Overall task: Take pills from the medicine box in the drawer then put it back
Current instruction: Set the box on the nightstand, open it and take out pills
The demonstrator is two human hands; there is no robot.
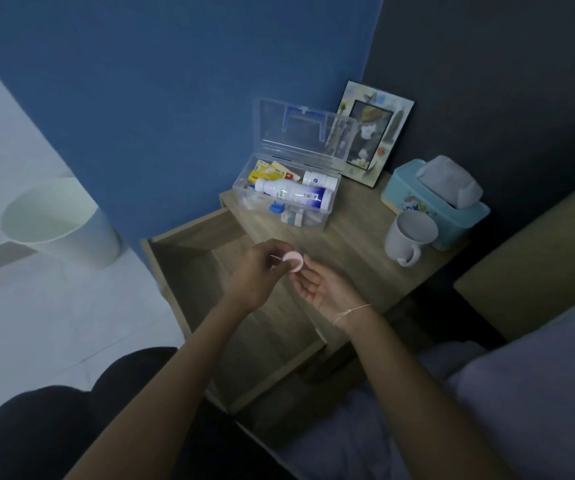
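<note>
The clear plastic medicine box (326, 216) stands on the wooden nightstand (355, 258) with its lid (300, 133) open against the blue wall. Inside lie a white bottle (293, 194), a second white bottle and yellow packets. The drawer (272, 341) below is pulled out, and what shows of its inside is bare wood. Above it, my left hand (256, 271) pinches a small round pinkish container (294, 262) with curled fingers. My right hand (326, 289) lies palm up just beside and under it, fingers relaxed and fingertips close to the container.
A grey mug (409, 237) and a blue tissue box (435, 202) stand at the right of the nightstand. A picture frame (378, 133) leans behind the box. A white bin (61, 226) stands on the floor at left. A bed (528, 393) lies at right.
</note>
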